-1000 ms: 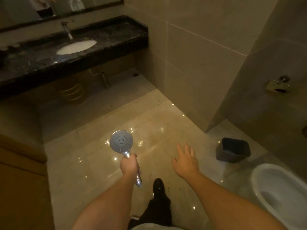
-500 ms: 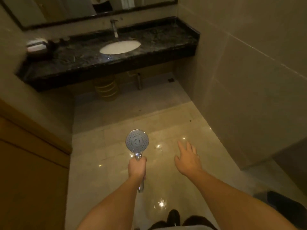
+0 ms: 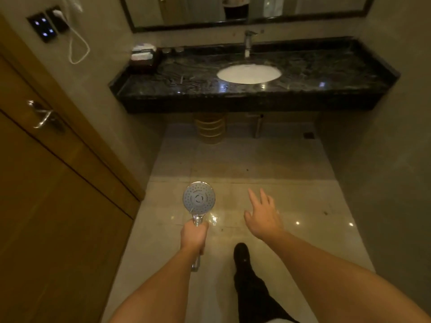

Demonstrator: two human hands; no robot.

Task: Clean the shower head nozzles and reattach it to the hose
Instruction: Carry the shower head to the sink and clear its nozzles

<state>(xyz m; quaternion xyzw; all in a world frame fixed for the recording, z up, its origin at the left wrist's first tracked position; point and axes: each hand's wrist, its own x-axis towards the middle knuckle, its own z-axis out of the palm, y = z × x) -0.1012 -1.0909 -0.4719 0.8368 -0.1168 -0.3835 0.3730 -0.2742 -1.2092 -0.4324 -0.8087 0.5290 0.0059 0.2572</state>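
Firmly, left grip (image 3: pixel 194 237) around shower head (image 3: pixel 198 198)

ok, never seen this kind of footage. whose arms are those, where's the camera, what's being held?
There is no machine here: a person wears one wide-angle camera on the head, looking forward and down, so the two bare arms at the bottom are their own. The left hand grips the chrome handle of a shower head, nozzle face turned up toward the camera; no hose shows on it. The right hand holds nothing, fingers spread above the tiled floor. Ahead is a dark stone counter with a white sink and a tap, a mirror above it. A wooden door stands to the left. The dark shape below is the person's leg and shoe.
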